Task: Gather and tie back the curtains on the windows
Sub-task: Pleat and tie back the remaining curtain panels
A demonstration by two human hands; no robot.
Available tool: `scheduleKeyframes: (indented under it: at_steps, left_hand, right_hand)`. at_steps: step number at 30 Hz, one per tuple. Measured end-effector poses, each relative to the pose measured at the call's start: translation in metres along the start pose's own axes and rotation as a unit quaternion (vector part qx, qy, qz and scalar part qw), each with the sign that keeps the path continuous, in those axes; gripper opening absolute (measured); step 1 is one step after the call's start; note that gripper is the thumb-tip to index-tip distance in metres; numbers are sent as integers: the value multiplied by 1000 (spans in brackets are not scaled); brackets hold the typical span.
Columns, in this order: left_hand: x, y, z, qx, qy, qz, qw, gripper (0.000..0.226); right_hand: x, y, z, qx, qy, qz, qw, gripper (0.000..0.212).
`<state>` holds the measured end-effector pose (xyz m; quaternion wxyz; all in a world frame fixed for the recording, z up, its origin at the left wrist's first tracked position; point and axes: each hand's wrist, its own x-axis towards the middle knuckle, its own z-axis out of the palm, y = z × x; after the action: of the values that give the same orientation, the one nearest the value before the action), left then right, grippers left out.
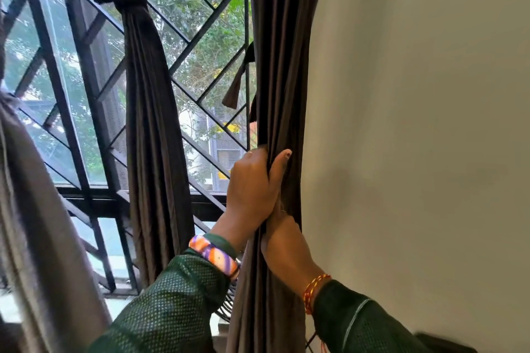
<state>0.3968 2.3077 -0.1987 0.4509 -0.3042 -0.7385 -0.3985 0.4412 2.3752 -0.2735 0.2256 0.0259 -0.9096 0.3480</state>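
Observation:
A dark brown curtain (282, 66) hangs bunched at the window's right edge, against the wall. My left hand (255, 189) grips its gathered folds, thumb up along the front. Just below, my right hand (286, 246) grips the same bundle from the wall side. A loose tie-back strip (238, 80) of the same cloth dangles from the grille left of this curtain. The middle curtain (149, 123) is gathered and tied to the grille with a band (126, 1). A third curtain (34, 209) hangs at the far left, blurred.
A black metal grille (200, 46) with diagonal bars covers the window, with trees and a building outside. A plain cream wall (415, 137) fills the right side. The window sill (123, 306) runs below.

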Motion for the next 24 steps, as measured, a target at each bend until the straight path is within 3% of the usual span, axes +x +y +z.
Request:
scheduleKeyframes:
  at_steps: [3, 5, 8, 10, 11, 13, 15, 16, 18, 21, 24]
  left_hand:
    - [2, -2, -3, 41, -4, 16, 999, 23]
    - [3, -1, -7, 74, -9, 35, 997, 17]
    - [2, -2, -8, 123, -22, 74, 989, 9]
    - [0, -1, -4, 163, -52, 85, 982, 42]
    - [-1, 0, -1, 181, -53, 97, 977, 56]
    - [-1, 7, 5, 223, -36, 140, 964, 66]
    - [0, 15, 9, 256, -13, 196, 947, 48]
    - [0, 17, 9, 246, -13, 210, 946, 42]
    - [6, 20, 2, 193, -56, 205, 958, 52]
    - [23, 14, -19, 111, -43, 210, 970, 50]
    - [58, 10, -36, -43, 18, 52, 998, 56]
  right_hand:
    - [1, 8, -8, 1, -80, -40, 996, 89]
    - [8, 5, -29, 62, -125, -29, 990, 97]
    - [30, -16, -71, 233, -42, 28, 971, 69]
    - [49, -42, -101, 309, 24, 20, 951, 51]
    - [58, -54, -112, 301, 45, -5, 953, 44]
    - [73, -76, -127, 243, 94, -38, 965, 62]
    - [82, -90, -132, 162, 144, -35, 976, 66]
    - [84, -92, -133, 124, 164, -27, 978, 58]
    - [88, -93, -137, 61, 189, -6, 980, 38]
    - [87, -85, -146, 45, 193, 24, 980, 32]
    - [86, -75, -155, 72, 183, 25, 980, 33]
